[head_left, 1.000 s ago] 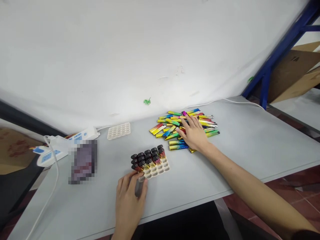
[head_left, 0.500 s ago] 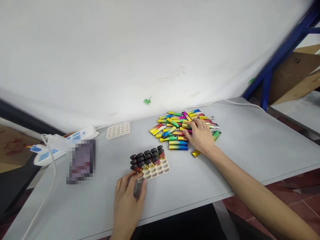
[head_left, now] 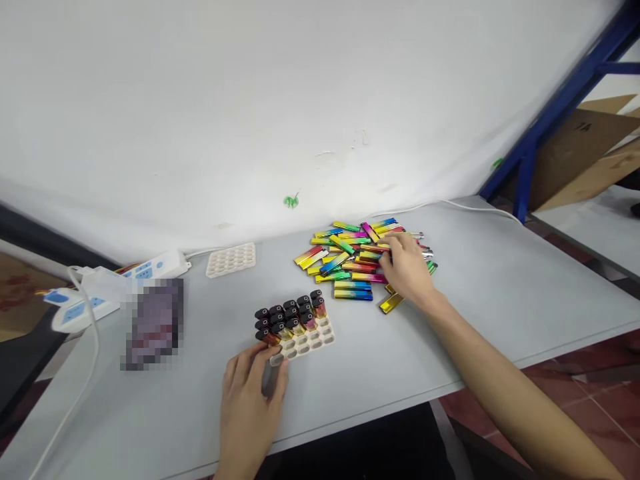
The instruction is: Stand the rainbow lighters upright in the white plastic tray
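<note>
Resting at the near left corner of a pale tray, my left hand has thumb and forefinger parted around that corner, its other fingers loosely curled. Black-topped pieces stand in the tray's farther rows; the nearest cups show their hollows. To the right, a gold tube lies at the near edge of a pile of shiny tubes. Just beyond it, my right hand has its fingers bent down into the pile; from my feed I cannot tell whether they are closed on one. Farther back on the surface, a second tray sits near the wall, power strips to its left.
</note>
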{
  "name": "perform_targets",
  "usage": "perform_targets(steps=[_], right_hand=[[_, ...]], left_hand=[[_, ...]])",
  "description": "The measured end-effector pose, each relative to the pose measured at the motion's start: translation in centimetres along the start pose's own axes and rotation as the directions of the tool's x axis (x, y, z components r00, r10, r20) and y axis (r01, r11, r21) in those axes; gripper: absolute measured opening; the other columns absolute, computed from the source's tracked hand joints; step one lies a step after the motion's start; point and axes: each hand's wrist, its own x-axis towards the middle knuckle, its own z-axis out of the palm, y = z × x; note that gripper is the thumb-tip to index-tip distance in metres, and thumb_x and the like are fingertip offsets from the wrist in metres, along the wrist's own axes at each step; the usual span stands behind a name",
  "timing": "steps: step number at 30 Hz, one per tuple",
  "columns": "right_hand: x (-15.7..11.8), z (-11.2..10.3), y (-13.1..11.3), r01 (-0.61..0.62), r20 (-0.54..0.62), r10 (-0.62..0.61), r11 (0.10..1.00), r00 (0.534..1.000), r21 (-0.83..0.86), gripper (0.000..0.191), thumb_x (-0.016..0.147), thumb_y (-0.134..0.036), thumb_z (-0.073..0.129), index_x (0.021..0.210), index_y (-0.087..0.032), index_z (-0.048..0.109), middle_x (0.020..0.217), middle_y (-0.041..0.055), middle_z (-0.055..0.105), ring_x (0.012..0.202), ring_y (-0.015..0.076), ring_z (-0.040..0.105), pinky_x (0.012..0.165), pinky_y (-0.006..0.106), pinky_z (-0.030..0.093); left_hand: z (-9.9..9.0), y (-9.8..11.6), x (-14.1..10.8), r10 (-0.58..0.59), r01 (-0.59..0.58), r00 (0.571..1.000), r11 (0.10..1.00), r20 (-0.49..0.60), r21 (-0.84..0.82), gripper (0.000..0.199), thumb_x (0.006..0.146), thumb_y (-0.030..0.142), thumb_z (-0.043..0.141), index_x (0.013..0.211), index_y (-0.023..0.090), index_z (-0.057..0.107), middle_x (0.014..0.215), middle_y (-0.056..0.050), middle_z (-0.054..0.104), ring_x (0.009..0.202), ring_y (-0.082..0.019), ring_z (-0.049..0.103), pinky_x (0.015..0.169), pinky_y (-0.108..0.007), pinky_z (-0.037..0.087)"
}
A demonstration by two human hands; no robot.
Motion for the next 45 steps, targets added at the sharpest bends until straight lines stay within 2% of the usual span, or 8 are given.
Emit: perform_targets(steps=[6, 11, 16, 22, 26, 29, 36, 45], right_hand=[[0.7, -1.3, 2.0, -0.134, -0.134, 0.136, 0.991, 0.982, 0.027, 0.028, 0.093, -0.022, 0.042, 0.106, -0.017, 0.067, 0.108, 0.0155, 0.065, 0.1, 0.0321, 0.054, 0.09, 0.045, 0.044], [0.4, -0.7, 2.1, -0.131, -0.021, 0.13, 0.99, 0.991, -0.049, 0.027, 0.092, -0.031, 0.05, 0.102, -0.018, 0.071, 0.106, 0.0143, 0.066, 0.103, 0.0333, 0.052, 0.092, 0.047, 0.043], [0.0, -0.3, 1.9, -0.071, 0.154, 0.083, 0.994, 0.985, -0.082, 0.039, 0.085, -0.038, 0.059, 0.119, -0.019, 0.068, 0.123, 0.0133, 0.062, 0.119, 0.0367, 0.046, 0.1, 0.051, 0.041], [-0.1, -0.2, 1.8, -0.02, 0.216, 0.027, 0.999, 0.976, -0.035, 0.047, 0.085, -0.044, 0.061, 0.122, -0.016, 0.064, 0.119, 0.0136, 0.062, 0.123, 0.0368, 0.043, 0.105, 0.05, 0.038], [0.0, -0.1, 1.8, -0.051, 0.164, 0.057, 0.998, 0.985, -0.046, 0.042, 0.094, -0.044, 0.05, 0.12, -0.017, 0.067, 0.122, 0.0132, 0.063, 0.123, 0.0371, 0.042, 0.104, 0.051, 0.038], [0.3, -0.5, 2.7, -0.126, 0.011, 0.127, 0.988, 0.992, -0.095, 0.038, 0.097, -0.029, 0.04, 0.118, -0.014, 0.068, 0.119, 0.0157, 0.064, 0.118, 0.0362, 0.046, 0.097, 0.051, 0.04], [1.0, -1.7, 6.3, -0.313, -0.265, 0.282, 0.946, 0.922, -0.081, 0.037, 0.096, -0.021, 0.037, 0.108, -0.015, 0.071, 0.108, 0.0179, 0.066, 0.11, 0.0335, 0.049, 0.093, 0.049, 0.04], [0.7, 0.0, 4.5, -0.132, -0.097, 0.129, 0.991, 0.987, -0.031, 0.032, 0.09, -0.044, 0.058, 0.102, -0.02, 0.077, 0.116, 0.015, 0.062, 0.118, 0.0357, 0.041, 0.102, 0.051, 0.038]], left_hand=[[0.0, 0.2, 0.0, 0.001, -0.001, 1.0, 1.0, 0.0, 0.006, 0.022, 0.092, 0.036, 0.056, 0.109, 0.023, 0.063, 0.114, -0.008, 0.062, 0.107, -0.028, 0.053, 0.093, -0.046, 0.046], [0.0, 0.2, 0.1, 0.008, -0.008, 1.0, 1.0, -0.005, 0.004, 0.021, 0.093, 0.036, 0.056, 0.108, 0.023, 0.063, 0.113, -0.008, 0.062, 0.106, -0.027, 0.053, 0.093, -0.045, 0.046], [0.0, 0.0, 0.1, 0.026, -0.026, 1.0, 1.0, -0.01, 0.011, 0.023, 0.093, 0.038, 0.056, 0.108, 0.023, 0.063, 0.112, -0.008, 0.062, 0.105, -0.028, 0.053, 0.092, -0.045, 0.045], [0.1, -0.1, 0.2, 0.025, -0.025, 0.999, 1.0, -0.021, 0.017, 0.024, 0.093, 0.039, 0.055, 0.108, 0.022, 0.064, 0.112, -0.008, 0.061, 0.106, -0.028, 0.053, 0.094, -0.045, 0.045], [0.1, 0.0, 0.2, 0.023, -0.022, 1.0, 0.999, -0.01, 0.025, 0.024, 0.093, 0.038, 0.055, 0.108, 0.023, 0.064, 0.113, -0.008, 0.061, 0.106, -0.027, 0.053, 0.093, -0.045, 0.045], [0.1, 0.0, 0.2, 0.02, -0.02, 1.0, 0.999, -0.011, 0.026, 0.024, 0.093, 0.039, 0.055, 0.109, 0.022, 0.064, 0.113, -0.008, 0.06, 0.107, -0.028, 0.053, 0.093, -0.045, 0.045], [0.2, -0.2, 0.2, 0.031, -0.031, 0.999, 0.999, -0.013, 0.017, 0.024, 0.093, 0.038, 0.055, 0.109, 0.023, 0.064, 0.112, -0.008, 0.061, 0.106, -0.028, 0.053, 0.094, -0.045, 0.045], [0.0, -0.1, 0.2, 0.032, -0.032, 0.999, 0.999, -0.007, 0.005, 0.025, 0.093, 0.04, 0.055, 0.108, 0.023, 0.064, 0.112, -0.008, 0.062, 0.106, -0.027, 0.053, 0.093, -0.044, 0.045]])
